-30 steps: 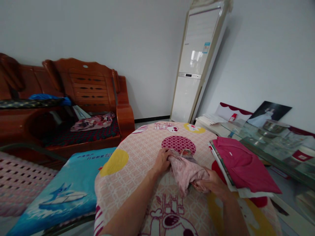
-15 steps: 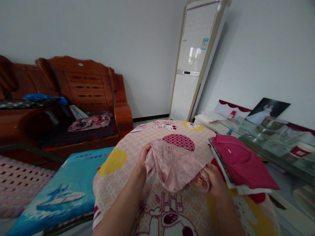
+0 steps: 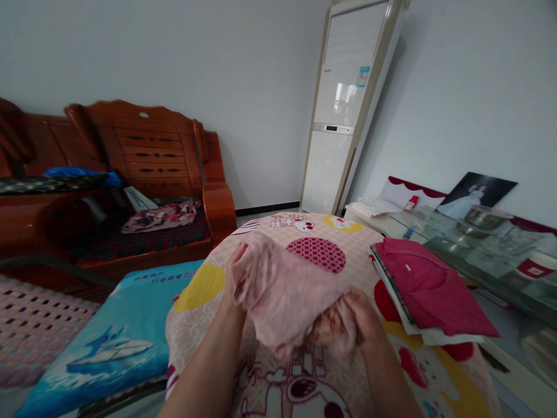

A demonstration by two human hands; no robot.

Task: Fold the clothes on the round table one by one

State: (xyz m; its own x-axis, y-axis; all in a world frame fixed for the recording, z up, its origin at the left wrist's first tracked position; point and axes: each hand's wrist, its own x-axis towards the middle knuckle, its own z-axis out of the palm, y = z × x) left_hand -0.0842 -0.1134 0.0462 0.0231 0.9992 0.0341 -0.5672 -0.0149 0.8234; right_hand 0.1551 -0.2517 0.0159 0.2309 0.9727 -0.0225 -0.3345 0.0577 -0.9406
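Both of my hands hold a crumpled pale pink garment [image 3: 278,296] above a table covered by a pink patterned cloth [image 3: 261,244]. My left hand [image 3: 232,273] grips the garment's upper left edge, fingers closed behind the fabric. My right hand [image 3: 359,319] clutches its lower right part, where a darker floral patch shows. The garment hangs lifted between the two hands, bunched and sagging in the middle.
A folded magenta shirt [image 3: 426,287] lies on papers at the table's right side. A blue cartoon cushion [image 3: 113,331] sits left of the table, a wooden sofa [image 3: 143,151] behind it. A standing air conditioner [image 3: 343,110] fills the corner; a glass table [image 3: 487,244] is at right.
The pink garment has been lifted off the table and pulled wider. My left hand moved left and up with one edge; my right hand drew nearer with the other part.
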